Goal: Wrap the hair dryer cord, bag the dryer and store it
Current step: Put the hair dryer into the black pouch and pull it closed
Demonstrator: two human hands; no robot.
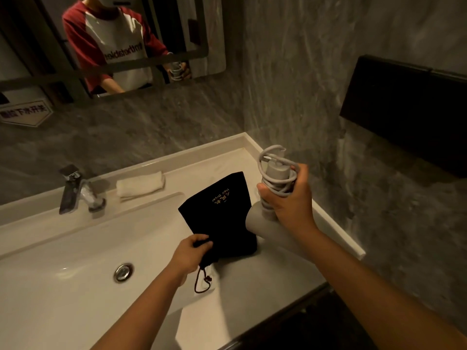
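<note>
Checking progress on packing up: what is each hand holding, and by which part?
The right hand grips the grey hair dryer by its handle, over the wrapped cord. The left hand pinches the black bag at its drawstring end.

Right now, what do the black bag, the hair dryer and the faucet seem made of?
The black bag: soft matte cloth; it creases and bunches where the left hand pinches it. The hair dryer: probably plastic, smooth matte grey, dull sheen. The faucet: metal, likely chrome-plated, bright mirror-like reflections.

A bathroom: white sink (75, 248), faucet (73, 190), wall mirror (106, 41).
</note>
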